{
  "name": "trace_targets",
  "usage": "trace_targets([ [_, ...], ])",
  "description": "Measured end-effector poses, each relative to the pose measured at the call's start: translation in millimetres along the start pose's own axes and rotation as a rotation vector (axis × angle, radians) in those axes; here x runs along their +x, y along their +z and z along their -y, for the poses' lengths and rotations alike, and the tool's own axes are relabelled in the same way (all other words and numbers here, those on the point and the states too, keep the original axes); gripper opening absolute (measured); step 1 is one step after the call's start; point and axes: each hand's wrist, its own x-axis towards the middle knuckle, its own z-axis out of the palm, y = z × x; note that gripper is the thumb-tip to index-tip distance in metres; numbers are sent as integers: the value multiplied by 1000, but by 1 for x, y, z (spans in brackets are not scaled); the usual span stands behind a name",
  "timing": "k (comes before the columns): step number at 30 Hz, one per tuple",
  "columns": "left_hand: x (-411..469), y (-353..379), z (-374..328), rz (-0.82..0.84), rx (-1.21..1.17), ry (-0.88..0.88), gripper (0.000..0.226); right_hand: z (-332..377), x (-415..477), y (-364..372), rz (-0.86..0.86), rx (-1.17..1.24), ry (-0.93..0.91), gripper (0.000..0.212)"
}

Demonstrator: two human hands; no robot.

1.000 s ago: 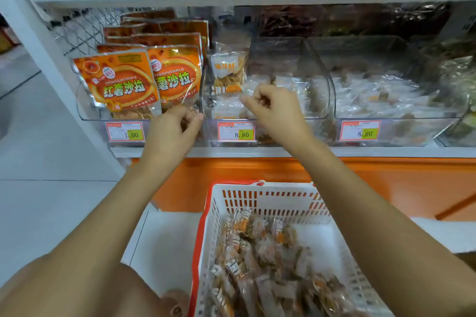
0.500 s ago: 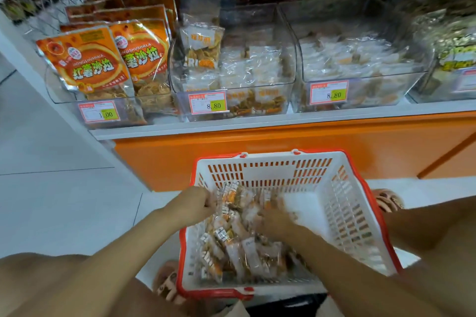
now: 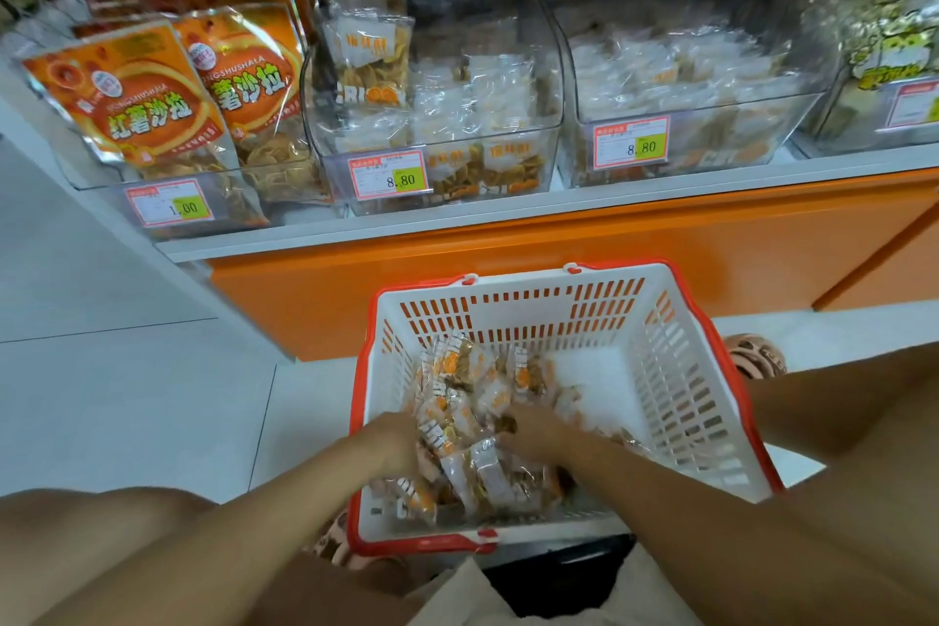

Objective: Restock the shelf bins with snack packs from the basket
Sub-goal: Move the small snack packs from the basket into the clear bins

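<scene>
White basket holding snack packs, stocked bin

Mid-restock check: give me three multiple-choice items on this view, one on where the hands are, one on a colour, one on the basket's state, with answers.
1. The left hand and right hand are: A at a shelf bin; B in the basket among the snack packs; C on the floor.
2. The basket's rim is: A red; B blue; C green.
3. The basket is: A empty; B overturned; C upright and partly filled.
Answers: 1 B, both hands reach into the pile of packs; 2 A, a red band edges the white walls; 3 C, packs lie toward its left, with bare bottom at its right.
</scene>
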Motion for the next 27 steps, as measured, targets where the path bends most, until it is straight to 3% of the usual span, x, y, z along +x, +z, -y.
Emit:
trace_targets([
  [4,-9,-17,1,56,-38,14,47,6,1,-8,29,48,61,20],
  [6,-15,-35,5,25,-73,45,22,18,-3,-22,-23,129,64,26],
  [7,-18,-46,8,-12,-92,79,16,26,-5,-31,-96,176,35,37],
  [9,-26,-65,15,-101,-156,185,26,48,-16,-53,-159,351,-66,52],
  [12,-50,-84,16,-212,-465,386,16,82,-38,-85,-94,618,-263,45],
  [13,-58,-88,14,-254,-574,437,18,90,-44,-94,-121,660,-315,39],
  [16,-77,-95,7,-338,-788,528,22,109,-54,-115,-369,667,-424,49],
  [19,-92,-100,3,-258,-860,577,5,117,-60,-135,-479,715,-392,48],
  [25,-109,-124,6,-296,-858,702,19,131,-62,-174,-83,1108,-272,46],
  [27,-113,-133,9,-363,-869,712,26,139,-61,-183,-22,1200,-296,57],
])
